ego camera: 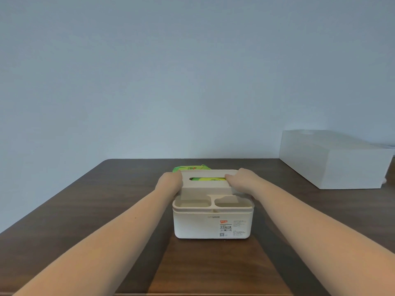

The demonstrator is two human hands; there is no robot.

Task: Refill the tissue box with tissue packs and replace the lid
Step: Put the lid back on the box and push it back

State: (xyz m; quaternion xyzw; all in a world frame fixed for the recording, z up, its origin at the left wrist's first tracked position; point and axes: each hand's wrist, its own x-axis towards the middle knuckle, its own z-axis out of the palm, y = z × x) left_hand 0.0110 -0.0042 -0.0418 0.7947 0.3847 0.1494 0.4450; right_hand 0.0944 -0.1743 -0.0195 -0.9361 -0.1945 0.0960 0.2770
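A cream tissue box (198, 225) with a label on its front stands in the middle of the dark wooden table (89, 199). Its beige lid (208, 185), with a slot, is tilted up over the back half of the box. My left hand (171, 181) grips the lid's left end and my right hand (241, 180) grips its right end. A green tissue pack (208, 179) shows through the slot. Another green tissue pack (191, 168) peeks out behind the lid, mostly hidden. Two front compartments of the box are open on top.
A large white box (333, 161) sits at the table's back right, against the pale wall. The table's far edge lies just behind the tissue box.
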